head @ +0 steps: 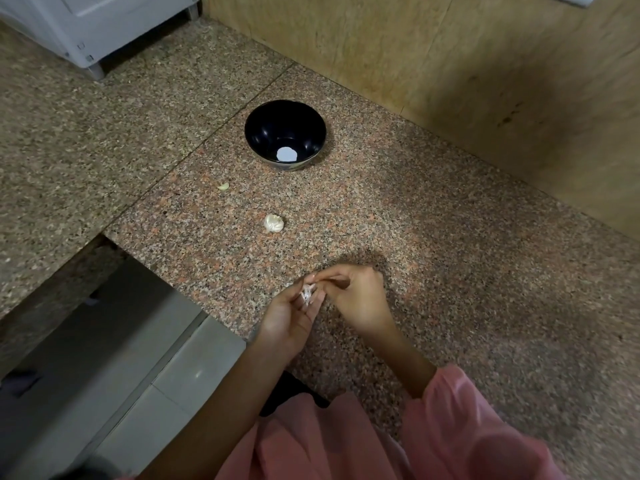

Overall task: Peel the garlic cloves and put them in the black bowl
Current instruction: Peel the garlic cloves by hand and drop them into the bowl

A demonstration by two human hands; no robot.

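Left hand [287, 317] palm-up, gripping garlic clove [307, 293]; right hand [353, 299] fingers curled, apparently pinching its skin.

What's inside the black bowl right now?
The black bowl shows no garlic cloves, only a round white patch at its bottom, possibly a light reflection. Its near rim hides a sliver of the inner wall.

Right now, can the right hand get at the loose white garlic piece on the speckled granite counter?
Probably yes. The white garlic piece lies on bare granite counter ahead of the right hand, nothing between them. But that hand and the left hand both pinch a papery garlic clove.
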